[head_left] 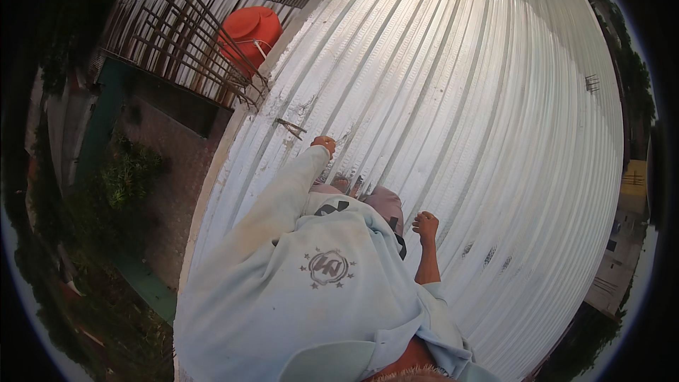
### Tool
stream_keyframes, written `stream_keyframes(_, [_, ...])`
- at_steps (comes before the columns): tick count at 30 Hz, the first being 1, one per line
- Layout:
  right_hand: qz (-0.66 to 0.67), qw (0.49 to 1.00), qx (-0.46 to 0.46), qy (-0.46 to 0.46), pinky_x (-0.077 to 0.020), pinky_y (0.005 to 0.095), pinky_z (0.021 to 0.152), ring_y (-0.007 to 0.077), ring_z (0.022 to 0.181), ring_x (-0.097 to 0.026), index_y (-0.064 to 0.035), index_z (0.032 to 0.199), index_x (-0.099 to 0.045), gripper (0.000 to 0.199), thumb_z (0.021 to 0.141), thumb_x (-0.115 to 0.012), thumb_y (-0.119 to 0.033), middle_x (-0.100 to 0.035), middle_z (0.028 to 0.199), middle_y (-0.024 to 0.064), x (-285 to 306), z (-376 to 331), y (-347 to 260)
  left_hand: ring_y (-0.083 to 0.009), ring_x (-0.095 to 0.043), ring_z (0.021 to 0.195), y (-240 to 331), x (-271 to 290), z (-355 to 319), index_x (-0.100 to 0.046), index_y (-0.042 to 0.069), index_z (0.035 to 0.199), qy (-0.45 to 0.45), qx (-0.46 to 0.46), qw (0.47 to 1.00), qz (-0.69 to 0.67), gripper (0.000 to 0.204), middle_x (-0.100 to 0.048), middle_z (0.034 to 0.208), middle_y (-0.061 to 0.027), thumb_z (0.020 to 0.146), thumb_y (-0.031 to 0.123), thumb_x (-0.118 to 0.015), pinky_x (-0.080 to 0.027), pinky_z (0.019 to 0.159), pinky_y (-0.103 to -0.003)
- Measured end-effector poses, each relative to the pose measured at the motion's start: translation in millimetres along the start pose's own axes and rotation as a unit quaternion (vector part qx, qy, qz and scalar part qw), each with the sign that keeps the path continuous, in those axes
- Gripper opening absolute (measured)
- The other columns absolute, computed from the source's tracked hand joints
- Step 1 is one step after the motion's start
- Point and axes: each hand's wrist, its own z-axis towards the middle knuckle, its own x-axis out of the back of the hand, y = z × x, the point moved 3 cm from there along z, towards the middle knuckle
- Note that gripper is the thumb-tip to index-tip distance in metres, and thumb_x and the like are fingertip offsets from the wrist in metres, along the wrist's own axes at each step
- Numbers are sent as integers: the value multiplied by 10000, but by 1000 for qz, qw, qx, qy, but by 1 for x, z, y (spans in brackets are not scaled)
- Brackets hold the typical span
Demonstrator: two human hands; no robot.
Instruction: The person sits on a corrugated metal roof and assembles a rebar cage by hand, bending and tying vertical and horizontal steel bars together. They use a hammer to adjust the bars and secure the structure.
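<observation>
My left hand (324,145) is closed just above the white corrugated metal roof (438,134), at the end of a long pale sleeve. Its curled fingers hide what they hold, if anything. Beside it, a little to the left, a small dark forked metal piece (290,128) rests on the ribs; I cannot tell its exact kind. My right hand (426,225) is a closed fist held over the sheets right of my knee, with nothing showing in it. Smeared, worn patches mark the roof near my left hand.
The roof's left edge (212,201) drops to a yard with a green bush (127,173). Beyond that edge stand a red-orange tank (249,32) and bundled rusty rebar (191,46). Thin rods (592,83) stick up at the far right. My feet (346,184) are on the ribs.
</observation>
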Motion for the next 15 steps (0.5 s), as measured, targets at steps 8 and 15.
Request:
stream_keyframes(8, [-271,958,13,-91,-488,348,468,194,601,-649,-58,874,-704,126,757,-687,-101,-650,729,79,58,172,-63,-201,-670,642,226,-88,108,-635,82,1235,1,2,995,-95,283,-727,963,-108,978,182,-572,-531,513,-343])
stream_keyframes(15, [-447,890,-46,-76,-605,436,621,308,818,-741,63,792,-703,163,790,-660,-95,-739,857,197,126,387,-274,-298,-702,714,215,-144,159,-611,83,1257,53,216,974,-38,326,-720,992,-138,960,207,-559,-571,575,-443])
